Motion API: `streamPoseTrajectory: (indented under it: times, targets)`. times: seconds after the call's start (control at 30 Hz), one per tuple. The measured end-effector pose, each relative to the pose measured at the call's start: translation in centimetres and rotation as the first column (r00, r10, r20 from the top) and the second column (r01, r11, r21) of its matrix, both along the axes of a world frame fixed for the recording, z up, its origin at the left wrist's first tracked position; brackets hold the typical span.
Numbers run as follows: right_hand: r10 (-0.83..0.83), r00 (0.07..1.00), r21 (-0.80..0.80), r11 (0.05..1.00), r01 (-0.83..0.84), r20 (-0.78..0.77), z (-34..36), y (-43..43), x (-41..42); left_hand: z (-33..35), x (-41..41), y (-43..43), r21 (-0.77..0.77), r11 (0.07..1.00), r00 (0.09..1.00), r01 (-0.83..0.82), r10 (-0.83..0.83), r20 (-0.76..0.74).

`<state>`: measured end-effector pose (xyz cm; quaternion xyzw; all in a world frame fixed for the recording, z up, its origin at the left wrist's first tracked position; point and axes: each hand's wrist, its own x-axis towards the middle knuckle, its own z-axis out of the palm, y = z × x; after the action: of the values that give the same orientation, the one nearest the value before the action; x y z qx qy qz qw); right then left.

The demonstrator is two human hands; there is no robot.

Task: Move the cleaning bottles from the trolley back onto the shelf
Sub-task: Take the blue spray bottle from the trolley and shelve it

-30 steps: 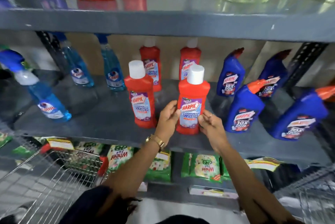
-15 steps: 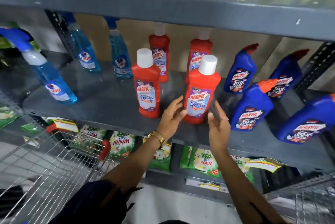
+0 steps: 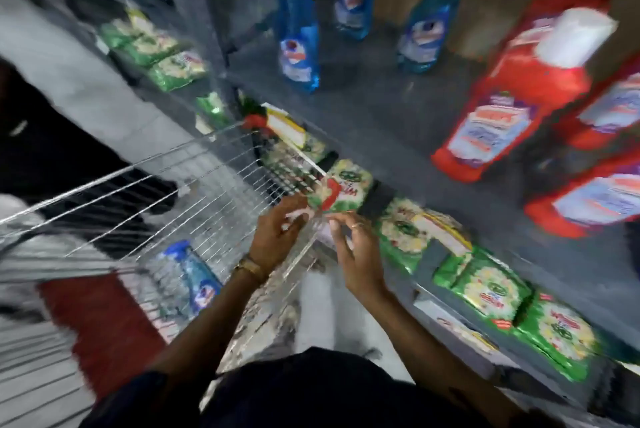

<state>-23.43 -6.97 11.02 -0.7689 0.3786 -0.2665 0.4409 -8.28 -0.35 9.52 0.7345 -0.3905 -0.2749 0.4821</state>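
Blue spray bottle (image 3: 195, 277) lies in the trolley (image 3: 145, 199), near left. Likely liquid-filled, so moderately heavy; stiff plastic, probably slick, so take it at the neck under the trigger. Translucent blue, white label, blurred. Left hand (image 3: 277, 237) and right hand (image 3: 356, 251) empty, fingers loosely spread, at the trolley's corner. Red bottles (image 3: 512, 105) stand on the shelf (image 3: 381, 116), far right.

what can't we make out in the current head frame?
- Labels on the red bottles: motion blur, unreadable.
- Left hand and right hand: at the trolley rim, blurred; whether either touches the wire cannot be told.
- Trolley contents: one blue spray bottle shows through the mesh; the rest is smeared.
- Rightmost red bottles: cut off by the right edge.
- Upper shelf: out of frame.
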Motion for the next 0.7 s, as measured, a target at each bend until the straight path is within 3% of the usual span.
streamPoseTrajectory:
  times: [0.1, 0.17, 0.3, 0.43, 0.7]
  targets:
    - [0.24, 0.963, 0.004, 0.97, -0.241, -0.118, -1.2, 2.1, 5.9, -4.1, 5.5, 4.9, 0.272, 0.952, 0.99, -0.138, 0.138, 0.019]
    - [0.36, 0.907, 0.025, 0.931, -0.364, -0.216, -2.5, 3.9, 10.0, -7.6, 9.2, 8.4, 0.47, 0.848, 0.964, -0.244, 0.266, 0.021]
    - [0.339, 0.816, 0.067, 0.934, -0.35, -0.469, -5.4, 6.3, 14.3, -14.2, 13.2, 14.2, 0.79, 0.574, 0.934, -0.215, 0.357, -0.005]
    - [0.217, 0.709, -0.058, 0.938, -0.342, -0.672, -7.4, 7.3, 14.9, -18.8, 13.9, 18.3, 0.882, 0.447, 0.911, -0.15, 0.409, -0.053]
    - [0.146, 0.609, -0.148, 0.902, -0.405, -0.78, -9.0, 7.5, 15.6, -24.6, 13.6, 18.6, 0.888, 0.412, 0.767, -0.203, 0.631, -0.118]
